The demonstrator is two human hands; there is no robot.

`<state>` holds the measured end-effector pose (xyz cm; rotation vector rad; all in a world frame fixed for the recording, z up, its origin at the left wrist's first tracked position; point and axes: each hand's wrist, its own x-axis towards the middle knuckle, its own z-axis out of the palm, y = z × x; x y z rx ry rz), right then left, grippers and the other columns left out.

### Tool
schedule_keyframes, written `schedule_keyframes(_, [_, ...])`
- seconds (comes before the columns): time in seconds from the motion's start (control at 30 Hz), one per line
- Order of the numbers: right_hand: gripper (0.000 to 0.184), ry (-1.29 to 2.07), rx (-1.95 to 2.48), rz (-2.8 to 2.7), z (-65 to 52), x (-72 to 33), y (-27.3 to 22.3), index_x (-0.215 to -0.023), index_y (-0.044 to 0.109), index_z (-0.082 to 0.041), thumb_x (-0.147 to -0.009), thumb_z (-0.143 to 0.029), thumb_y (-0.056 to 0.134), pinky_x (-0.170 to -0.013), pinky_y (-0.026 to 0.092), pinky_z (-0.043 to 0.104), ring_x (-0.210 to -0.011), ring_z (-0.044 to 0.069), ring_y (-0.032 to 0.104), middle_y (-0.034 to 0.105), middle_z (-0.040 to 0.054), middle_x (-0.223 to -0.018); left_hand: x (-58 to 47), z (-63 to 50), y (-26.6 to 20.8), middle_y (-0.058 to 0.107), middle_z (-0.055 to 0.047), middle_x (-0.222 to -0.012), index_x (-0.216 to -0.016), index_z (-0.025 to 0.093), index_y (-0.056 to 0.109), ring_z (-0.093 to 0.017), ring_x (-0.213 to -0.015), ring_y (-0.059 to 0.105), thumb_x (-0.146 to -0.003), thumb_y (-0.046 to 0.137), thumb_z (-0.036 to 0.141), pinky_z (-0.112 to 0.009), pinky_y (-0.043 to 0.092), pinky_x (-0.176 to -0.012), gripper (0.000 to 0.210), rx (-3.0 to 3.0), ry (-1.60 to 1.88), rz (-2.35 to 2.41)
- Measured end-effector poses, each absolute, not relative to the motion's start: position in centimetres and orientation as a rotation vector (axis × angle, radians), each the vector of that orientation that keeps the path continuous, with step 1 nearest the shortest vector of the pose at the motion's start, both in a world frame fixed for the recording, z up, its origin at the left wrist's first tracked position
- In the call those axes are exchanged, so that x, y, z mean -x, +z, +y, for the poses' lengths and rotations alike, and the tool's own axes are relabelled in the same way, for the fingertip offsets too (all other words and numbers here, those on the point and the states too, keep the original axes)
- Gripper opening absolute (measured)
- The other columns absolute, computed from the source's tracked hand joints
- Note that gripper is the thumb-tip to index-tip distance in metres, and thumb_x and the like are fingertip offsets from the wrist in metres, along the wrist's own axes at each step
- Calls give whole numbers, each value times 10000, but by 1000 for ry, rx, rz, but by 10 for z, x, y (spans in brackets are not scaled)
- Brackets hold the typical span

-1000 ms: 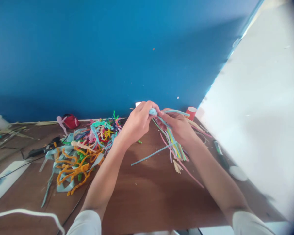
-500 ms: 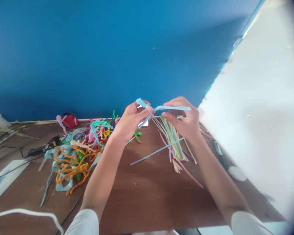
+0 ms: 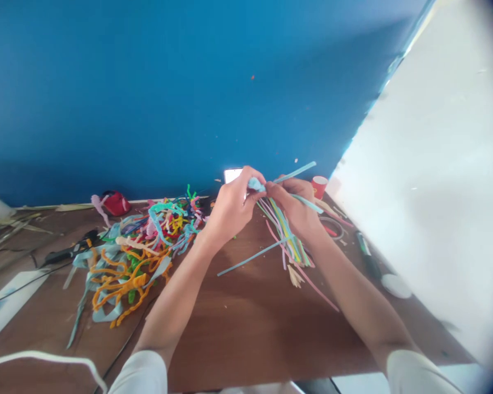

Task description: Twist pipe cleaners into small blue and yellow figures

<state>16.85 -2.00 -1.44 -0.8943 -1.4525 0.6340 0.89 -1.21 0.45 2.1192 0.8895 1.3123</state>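
Left hand (image 3: 232, 205) and right hand (image 3: 298, 212) meet, both pinching a pale-blue fuzzy twist (image 3: 255, 184); I'd keep that grip firm and the loose ends (image 3: 299, 171) spread apart.

I am holding the left forearm (image 3: 181, 293) and right forearm (image 3: 351, 287) forward, both angling inward. The left hand (image 3: 232, 205) is pinching with curled fingers (image 3: 251, 174); the right hand (image 3: 299, 208) is pinching just beside it, thumb (image 3: 280, 193) pointing inward.

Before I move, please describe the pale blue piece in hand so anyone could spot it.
Before the blue wall, the left hand meets the right hand. The left fingers hold the pale blue piece, lumpier than the slim strips beneath.
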Motion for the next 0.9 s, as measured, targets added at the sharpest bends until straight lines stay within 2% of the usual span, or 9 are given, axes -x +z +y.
schedule_keyframes(0.13, [302, 1192, 781, -1097, -20, -160, -21, -581, 534, -190, -784, -366, 671, -410, 195, 249, -426, 70, 241, 286, -76, -468, -10, -15, 1, 660, -65, -997, -927, 210, 584, -183, -970, 566, -907, 466, 205, -290, 422, -876, 120, -2451, 1344, 906])
schedule_keyframes(0.23, [303, 1198, 790, -1021, -22, -156, -22, -598, 550, -188, -776, -388, 692, -406, 193, 249, -434, 70, 255, 318, -71, -482, -13, -14, 0, 662, -58, -965, -950, 212, 575, -174, -911, 579, -895, 497, 211, -287, 433, -839, 96, -2373, 1367, 932])
schedule_keyframes(0.4, [367, 616, 918, -1330, -31, -156, -17, -579, 549, -188, -832, -436, 646, -477, 301, 257, -489, 89, 388, 450, -35, -520, -11, -8, 4, 625, -24, -852, -975, 199, 538, -132, -750, 582, -817, 650, 314, -253, 453, -695, 225, -1871, 1408, 869])
schedule_keyframes(0.53, [137, -63, 913, -1643, -31, -163, -14, -805, 660, -211, -884, -305, 597, -605, 410, 281, -640, 135, 547, 634, 13, -716, -3, -2, 6, 595, -5, -781, -947, 185, 554, -110, -682, 556, -768, 699, 376, -238, 448, -634, 300, -1592, 1316, 817])
schedule_keyframes(0.6, [110, -296, 888, -1735, -28, -167, -15, -920, 670, -237, -904, -246, 562, -701, 443, 312, -774, 165, 596, 679, 36, -858, 1, -1, 7, 592, -4, -766, -940, 178, 570, -107, -674, 551, -759, 708, 385, -243, 454, -639, 308, -1524, 1256, 795])
schedule_keyframes(0.73, [142, -536, 907, -1743, -22, -172, -18, -990, 659, -264, -902, -206, 563, -798, 432, 365, -890, 204, 597, 688, 48, -937, 3, -2, 9, 593, -2, -753, -943, 163, 599, -102, -673, 559, -754, 719, 379, -243, 463, -661, 311, -1465, 1168, 729])
schedule_keyframes(0.9, [191, -640, 888, -1752, -21, -171, -22, -1054, 641, -273, -907, -183, 558, -848, 405, 371, -983, 211, 617, 717, 41, -986, 4, -3, 11, 604, -15, -740, -890, 149, 632, -104, -674, 569, -750, 729, 404, -242, 477, -667, 306, -1377, 1062, 690])
